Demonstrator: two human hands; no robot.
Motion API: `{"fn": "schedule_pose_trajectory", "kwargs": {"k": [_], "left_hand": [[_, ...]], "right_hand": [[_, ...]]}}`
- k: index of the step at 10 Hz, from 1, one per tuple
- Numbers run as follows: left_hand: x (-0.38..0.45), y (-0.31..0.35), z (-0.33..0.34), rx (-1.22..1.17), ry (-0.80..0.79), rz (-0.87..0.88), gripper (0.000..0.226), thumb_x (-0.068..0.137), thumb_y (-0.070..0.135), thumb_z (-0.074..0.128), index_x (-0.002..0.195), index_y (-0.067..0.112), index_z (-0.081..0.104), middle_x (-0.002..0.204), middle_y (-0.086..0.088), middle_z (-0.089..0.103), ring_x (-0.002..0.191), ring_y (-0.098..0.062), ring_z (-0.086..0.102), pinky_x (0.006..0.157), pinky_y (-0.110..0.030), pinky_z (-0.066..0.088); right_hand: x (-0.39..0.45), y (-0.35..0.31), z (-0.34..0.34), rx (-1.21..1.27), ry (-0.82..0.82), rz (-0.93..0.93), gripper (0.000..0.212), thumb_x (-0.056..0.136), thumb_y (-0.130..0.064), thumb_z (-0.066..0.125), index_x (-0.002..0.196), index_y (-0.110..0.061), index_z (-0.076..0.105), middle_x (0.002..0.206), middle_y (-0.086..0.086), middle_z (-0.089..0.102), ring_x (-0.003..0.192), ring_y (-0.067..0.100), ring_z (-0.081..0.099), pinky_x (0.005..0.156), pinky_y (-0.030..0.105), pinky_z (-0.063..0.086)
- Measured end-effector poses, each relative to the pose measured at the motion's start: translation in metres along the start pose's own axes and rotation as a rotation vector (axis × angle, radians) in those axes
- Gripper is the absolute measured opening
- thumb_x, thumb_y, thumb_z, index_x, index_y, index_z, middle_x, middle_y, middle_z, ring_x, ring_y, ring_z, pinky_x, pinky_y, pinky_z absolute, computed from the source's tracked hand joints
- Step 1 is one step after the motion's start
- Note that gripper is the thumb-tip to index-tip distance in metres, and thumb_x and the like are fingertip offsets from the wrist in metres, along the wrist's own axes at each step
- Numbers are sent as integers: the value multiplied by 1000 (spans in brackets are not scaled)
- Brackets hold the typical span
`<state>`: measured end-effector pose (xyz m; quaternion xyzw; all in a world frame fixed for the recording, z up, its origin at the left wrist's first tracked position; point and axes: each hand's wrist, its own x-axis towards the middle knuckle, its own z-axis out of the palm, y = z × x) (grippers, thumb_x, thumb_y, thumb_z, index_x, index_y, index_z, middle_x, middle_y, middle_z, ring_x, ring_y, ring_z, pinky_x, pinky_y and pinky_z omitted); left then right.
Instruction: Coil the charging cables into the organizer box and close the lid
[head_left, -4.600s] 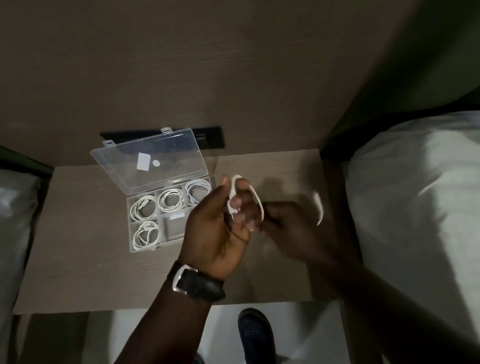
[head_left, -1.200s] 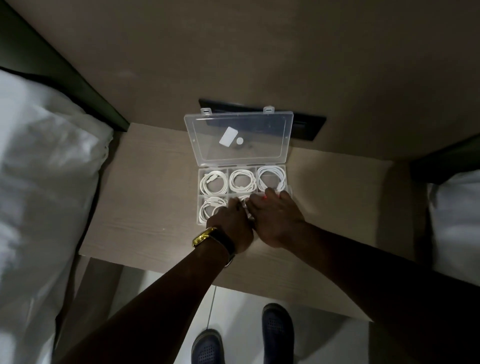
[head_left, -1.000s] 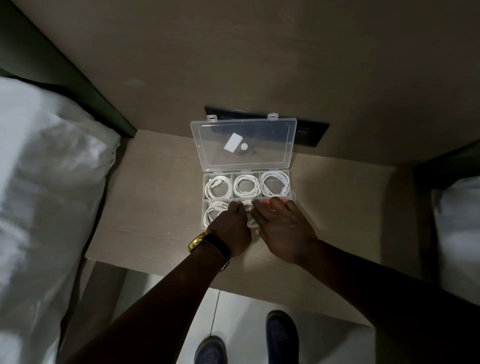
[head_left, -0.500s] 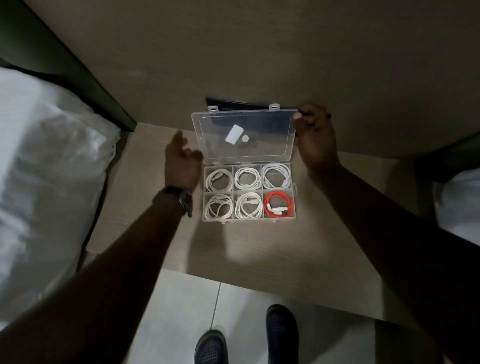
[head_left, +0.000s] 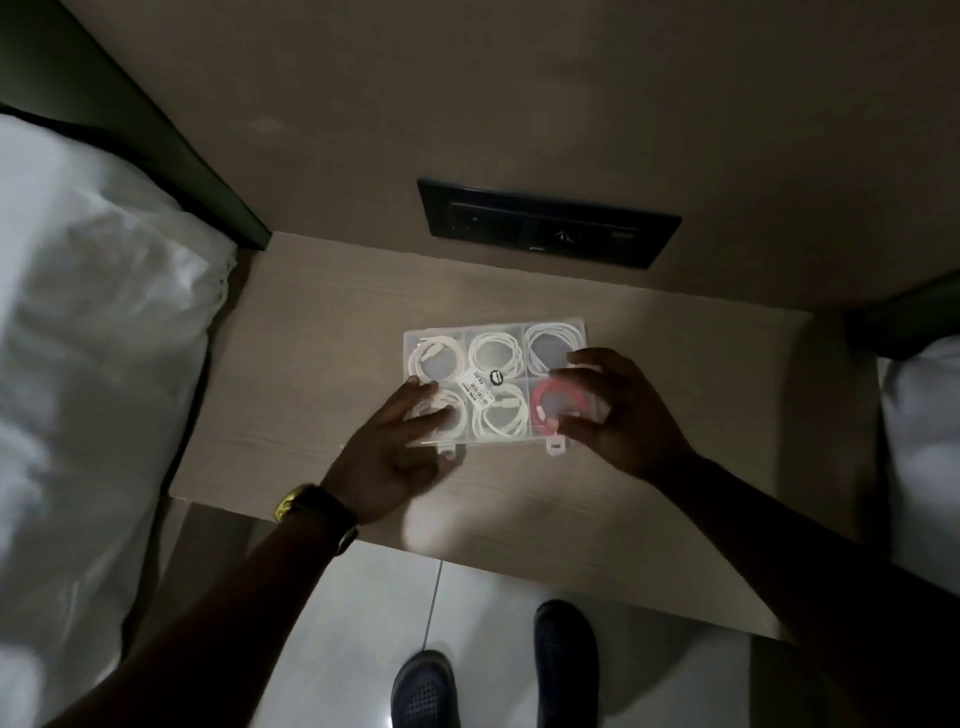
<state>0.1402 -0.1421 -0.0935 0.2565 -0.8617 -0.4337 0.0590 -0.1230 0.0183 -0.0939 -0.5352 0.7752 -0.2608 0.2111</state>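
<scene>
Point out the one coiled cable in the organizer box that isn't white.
It is the red cable, coiled in the front right compartment of the organizer box, under the closed clear lid beside the right hand. The other five coils are white.

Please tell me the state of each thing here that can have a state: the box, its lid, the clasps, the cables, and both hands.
organizer box: lying flat on the table, all six compartments filled
lid: folded down over the box
clasps: sticking out forward, seemingly unlatched
white cables: coiled, five compartments
red cable: coiled, front right compartment
left hand: open, fingers on lid
right hand: open, fingers on lid
</scene>
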Motion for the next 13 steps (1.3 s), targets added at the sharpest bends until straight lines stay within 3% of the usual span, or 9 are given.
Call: {"fn": "schedule_pose_trajectory", "kwargs": {"k": [1, 3, 5, 6, 7, 9, 10, 12, 13], "left_hand": [[-2, -16, 12, 126, 54, 132, 52, 79, 21, 77, 128, 12, 61, 149, -17, 42, 145, -31, 28, 115, -45, 32], [6, -34, 27, 277, 193, 211, 43, 87, 18, 71, 129, 17, 61, 146, -16, 47, 142, -31, 33, 113, -43, 36], [10, -50, 42, 368, 253, 247, 45, 93, 23, 60, 137, 18, 51, 148, -13, 45, 145, -30, 28, 117, -38, 29], [20, -50, 36, 357, 222, 270, 46, 92, 21, 61, 136, 17, 51, 148, -14, 44, 145, -30, 27, 117, -38, 28], [42, -41, 19, 295, 162, 261, 45, 89, 26, 67, 132, 18, 57, 147, -13, 47, 144, -27, 30, 114, -36, 34], [111, -17, -4, 300, 56, 215, 45, 83, 21, 73, 127, 19, 63, 147, -12, 48, 141, -30, 36, 108, -45, 42], [123, -27, -10, 332, 43, 259, 47, 82, 20, 74, 127, 23, 62, 147, -9, 48, 140, -27, 38, 108, -41, 44], [125, -21, -15, 341, -15, 173, 52, 82, 18, 74, 130, 31, 58, 153, 0, 40, 144, -18, 29, 113, -30, 32], [128, 18, -26, 452, -158, 48, 50, 90, 22, 64, 138, 25, 49, 159, -3, 29, 147, -20, 22, 119, -30, 22]], "right_hand": [[-15, 15, 18, -116, -30, -176, 72, 69, -49, 83, 130, -17, 64, 151, 13, 47, 144, 36, 34, 114, 47, 38], [-18, 25, 40, -189, 79, -198, 58, 82, -37, 74, 135, -18, 60, 154, 14, 44, 146, 37, 29, 111, 55, 40], [-18, 38, 62, -262, 164, -194, 50, 88, -30, 65, 135, -17, 56, 153, 16, 44, 148, 34, 24, 122, 42, 24], [-16, 39, 62, -318, 164, -183, 52, 90, -36, 60, 137, -18, 52, 153, 16, 44, 148, 34, 24, 124, 36, 16], [-4, 40, 48, -339, 143, -124, 55, 90, -44, 55, 139, -21, 47, 155, 13, 42, 150, 33, 22, 123, 38, 19], [29, 55, 17, -350, 178, -96, 49, 94, -44, 51, 134, -16, 58, 150, 16, 47, 146, 37, 30, 118, 49, 34], [30, 59, 25, -339, 198, -54, 50, 94, -44, 51, 135, -16, 59, 149, 18, 49, 146, 37, 31, 118, 45, 34], [32, 46, 21, -318, 144, 11, 52, 92, -41, 55, 138, -18, 54, 152, 17, 45, 148, 35, 26, 119, 44, 29], [34, 19, -7, -309, -47, 112, 61, 93, -38, 61, 149, -25, 41, 162, 9, 30, 153, 29, 14, 122, 46, 27]]}}
